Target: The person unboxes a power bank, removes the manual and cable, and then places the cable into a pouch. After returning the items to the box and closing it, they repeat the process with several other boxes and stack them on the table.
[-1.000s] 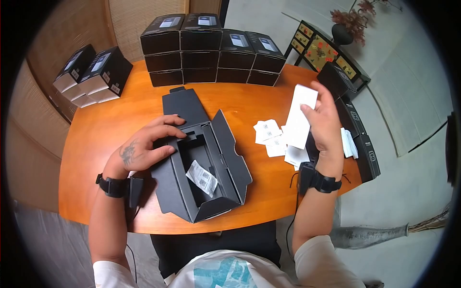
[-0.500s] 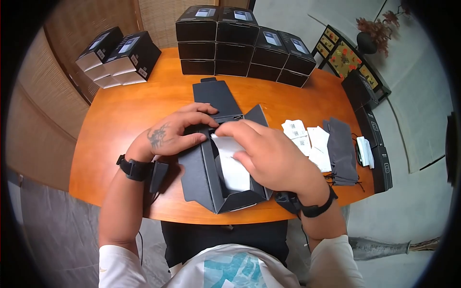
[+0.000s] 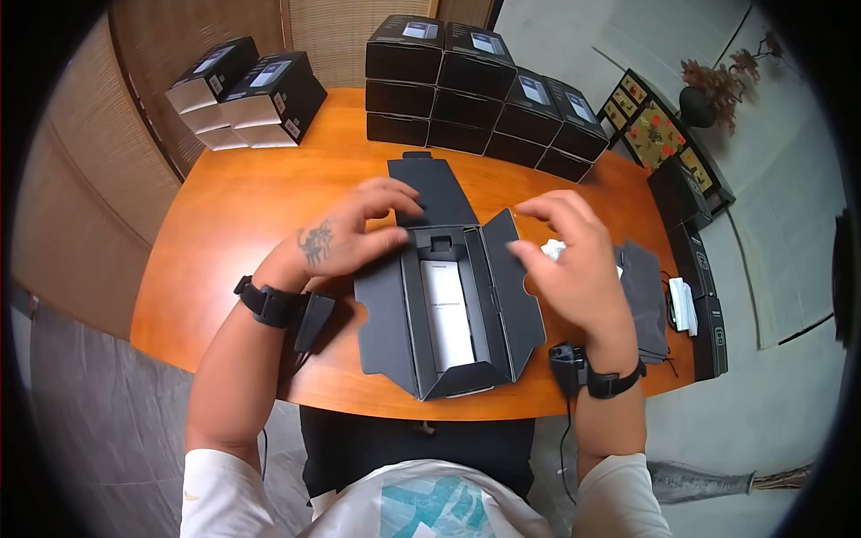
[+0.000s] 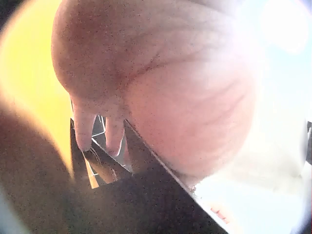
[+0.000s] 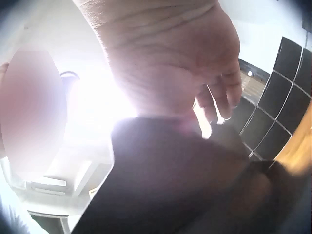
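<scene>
In the head view an unfolded black box [image 3: 388,323] lies on the table with its flaps spread. Its central tray holds a slim white carton [image 3: 448,309], lying flat with small print on top. My left hand [image 3: 354,229] is at the tray's upper left corner, fingers loosely bent and thumb apart, holding nothing. At the raised right flap [image 3: 513,296], my right hand [image 3: 574,264] hovers with curved, spread fingers, their tips right by its upper point. Both wrist views show mostly palm, with the left fingers [image 4: 114,134] and right fingers [image 5: 222,100] hanging loosely.
Grey cloth pouches [image 3: 644,300] lie right of the box; white cards [image 3: 552,249] are partly hidden behind my right hand. Stacked black boxes [image 3: 404,85] stand at the back, more boxes [image 3: 273,94] at back left. A folded white cloth [image 3: 682,307] sits by boxes along the right edge.
My right hand has carried the white carton from the right into the box's tray, let it go and drawn back right. The crumpled printed sachet seen in the tray is now hidden.
</scene>
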Available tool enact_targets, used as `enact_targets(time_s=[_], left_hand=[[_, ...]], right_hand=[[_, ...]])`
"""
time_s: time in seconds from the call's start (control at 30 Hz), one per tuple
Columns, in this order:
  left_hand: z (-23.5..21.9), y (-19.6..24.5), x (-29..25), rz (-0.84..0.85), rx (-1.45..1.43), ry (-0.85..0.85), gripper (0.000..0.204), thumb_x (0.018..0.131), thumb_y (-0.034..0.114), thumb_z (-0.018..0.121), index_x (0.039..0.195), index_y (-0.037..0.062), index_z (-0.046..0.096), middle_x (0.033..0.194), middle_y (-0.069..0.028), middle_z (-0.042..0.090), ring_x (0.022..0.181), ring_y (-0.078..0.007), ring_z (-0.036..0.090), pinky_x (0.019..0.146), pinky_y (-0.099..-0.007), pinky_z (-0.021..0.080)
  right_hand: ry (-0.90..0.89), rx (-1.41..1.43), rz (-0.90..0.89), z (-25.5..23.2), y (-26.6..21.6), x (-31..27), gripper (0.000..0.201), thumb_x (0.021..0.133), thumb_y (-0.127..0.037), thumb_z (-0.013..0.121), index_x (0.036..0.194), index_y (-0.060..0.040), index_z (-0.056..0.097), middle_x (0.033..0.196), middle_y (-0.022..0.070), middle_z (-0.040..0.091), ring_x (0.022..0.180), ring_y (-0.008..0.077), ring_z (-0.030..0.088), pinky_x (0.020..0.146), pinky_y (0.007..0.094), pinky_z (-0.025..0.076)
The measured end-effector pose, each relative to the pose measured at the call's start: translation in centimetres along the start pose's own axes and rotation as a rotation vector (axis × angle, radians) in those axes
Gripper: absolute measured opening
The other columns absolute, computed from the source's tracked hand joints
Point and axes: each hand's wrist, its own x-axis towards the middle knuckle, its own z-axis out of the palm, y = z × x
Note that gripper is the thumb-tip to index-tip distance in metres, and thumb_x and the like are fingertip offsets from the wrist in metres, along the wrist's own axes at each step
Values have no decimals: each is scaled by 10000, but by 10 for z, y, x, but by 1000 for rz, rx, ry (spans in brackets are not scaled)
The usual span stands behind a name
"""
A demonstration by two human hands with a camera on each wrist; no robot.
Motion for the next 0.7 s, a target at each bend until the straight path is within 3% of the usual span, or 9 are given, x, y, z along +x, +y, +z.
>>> enact_targets(time_s=[0.07, 0.1, 0.13, 0.23, 0.3, 0.47, 0.57, 0.63, 0.7], left_hand=[[-3, -2, 1, -172, -132, 116, 212, 995, 107, 611, 1184, 33, 671, 1275, -98, 605, 1180, -198, 597, 1020, -361, 507], [-7, -5, 3, -100, 73, 208, 213, 982, 172, 663, 1128, 21, 703, 1145, -104, 673, 1013, -217, 681, 886, -342, 544], [-9, -6, 3, -183, 53, 192, 222, 981, 188, 664, 1116, 17, 709, 1100, -97, 690, 999, -203, 675, 886, -335, 537], [-11, 0, -5, -305, -26, 131, 259, 978, 228, 667, 1108, 9, 714, 1036, -85, 717, 976, -171, 657, 895, -325, 522], [-4, -10, -3, -230, 3, 92, 278, 976, 250, 667, 1105, 7, 710, 1034, -68, 723, 972, -151, 639, 916, -323, 513], [-5, -20, -6, -298, -228, 46, 222, 988, 136, 643, 1181, 28, 671, 960, 5, 652, 931, -81, 594, 861, -240, 476], [-3, -26, -3, -289, -378, 72, 227, 1004, 163, 630, 1173, 16, 666, 906, 14, 614, 869, -69, 559, 819, -223, 460], [-1, -29, -6, -288, -469, 121, 226, 1017, 187, 619, 1156, 16, 666, 879, 18, 596, 829, -68, 540, 795, -217, 451], [0, -26, -5, -298, -515, 181, 229, 1030, 213, 604, 1135, 20, 669, 858, 21, 582, 794, -69, 525, 774, -214, 441]], right_hand=[[-1, 92, 165, -4, 12, -2, 254, 848, -86, 766, 1076, -3, 692, 976, 101, 679, 910, 230, 673, 817, 350, 543], [-46, 185, 297, -5, 18, -5, 240, 868, -102, 761, 1072, 3, 692, 937, 81, 686, 868, 194, 672, 785, 327, 542], [-90, 280, 430, -5, 24, -7, 230, 887, -117, 756, 1068, 9, 692, 899, 61, 693, 827, 158, 671, 752, 303, 542], [-147, 514, 405, 18, 45, -12, 231, 917, -165, 752, 1060, 8, 698, 836, 24, 696, 769, 98, 643, 707, 269, 525], [-191, 635, 371, 26, 48, -14, 249, 919, -194, 745, 1058, 8, 704, 850, 57, 713, 777, 124, 652, 713, 289, 530], [-113, 333, 323, -18, 44, -21, 297, 911, -167, 707, 1142, 17, 674, 944, 155, 742, 866, 291, 714, 785, 374, 556], [-22, 188, 412, -60, 66, -48, 308, 891, -164, 718, 1137, 16, 673, 1009, 176, 735, 898, 319, 717, 811, 385, 563], [-36, -38, 528, -96, 94, -70, 341, 857, -142, 727, 1155, 14, 671, 1072, 203, 716, 968, 357, 702, 873, 405, 559], [-175, -419, 554, -128, 121, -98, 362, 833, -106, 717, 1174, 7, 672, 1106, 211, 698, 1034, 380, 677, 921, 426, 544]])
